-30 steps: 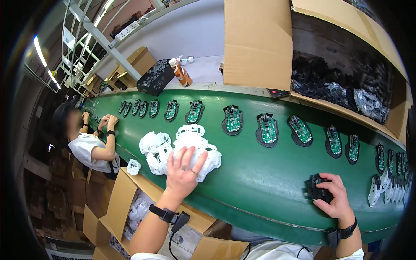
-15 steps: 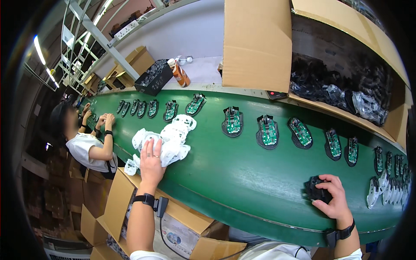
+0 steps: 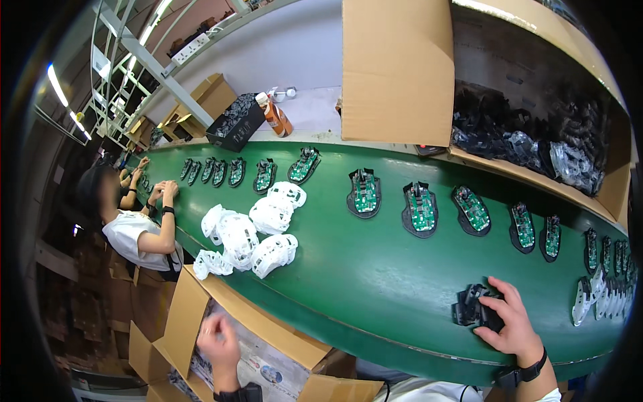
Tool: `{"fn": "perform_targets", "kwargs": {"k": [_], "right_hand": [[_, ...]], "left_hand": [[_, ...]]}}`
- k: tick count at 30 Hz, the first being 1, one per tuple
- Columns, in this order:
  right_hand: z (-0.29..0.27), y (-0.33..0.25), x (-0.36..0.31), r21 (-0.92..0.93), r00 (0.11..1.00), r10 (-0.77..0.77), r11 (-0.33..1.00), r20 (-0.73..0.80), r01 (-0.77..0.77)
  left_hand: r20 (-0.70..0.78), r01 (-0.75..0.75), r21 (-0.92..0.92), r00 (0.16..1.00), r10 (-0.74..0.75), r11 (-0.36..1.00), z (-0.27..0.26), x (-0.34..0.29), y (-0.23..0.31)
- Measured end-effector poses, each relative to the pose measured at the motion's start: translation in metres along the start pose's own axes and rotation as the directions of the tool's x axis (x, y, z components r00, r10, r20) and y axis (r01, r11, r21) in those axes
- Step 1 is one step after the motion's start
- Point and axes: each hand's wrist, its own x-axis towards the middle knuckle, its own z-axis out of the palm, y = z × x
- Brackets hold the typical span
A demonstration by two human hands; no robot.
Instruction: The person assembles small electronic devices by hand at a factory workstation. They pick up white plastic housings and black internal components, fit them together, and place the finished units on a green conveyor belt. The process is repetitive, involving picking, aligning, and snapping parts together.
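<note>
At the right, my right hand grips black plastic parts close over the green bench, thumb and fingers curled around them; their exact kind is hard to make out. My left hand is above an open cardboard box below the bench edge. Its fingers look curled but are smeared by motion, and nothing shows in them. Beyond it, a loose pile of white plastic shells lies on the bench. Black mouse-shaped bases with green circuit boards, such as this one, stand in a long row behind.
A large open carton at the back right holds black and clear parts. White shells lie in a row at the far right. A black bin and an orange bottle stand at the back. A co-worker sits at the left.
My left hand has left the white shells and moved down toward me over the box. The shells are now more spread out. My right hand still holds the black parts, tilted and shifted slightly left.
</note>
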Motion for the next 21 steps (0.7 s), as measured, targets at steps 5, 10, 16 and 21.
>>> {"fn": "perform_targets", "kwargs": {"k": [5,10,16,21], "right_hand": [[0.005,0.001,0.005,-0.036,1.0,0.023,0.999,-0.019,-0.024],[0.006,0.001,0.009,0.012,0.997,0.056,0.998,-0.057,-0.056],[0.007,0.003,0.012,0.021,0.995,0.056,0.998,-0.078,-0.054],[0.009,-0.001,0.011,-0.001,0.988,0.111,0.994,-0.108,-0.112]], "left_hand": [[-0.118,0.371,0.157,0.927,-0.356,0.915,-0.017,-0.061,-0.107],[-0.377,0.461,0.609,0.884,-0.277,0.645,-0.019,-0.068,-0.21],[0.078,0.263,0.12,0.959,-0.273,0.957,-0.04,-0.021,-0.226],[0.125,0.363,0.105,0.919,-0.374,0.926,-0.005,0.039,-0.129]]}}
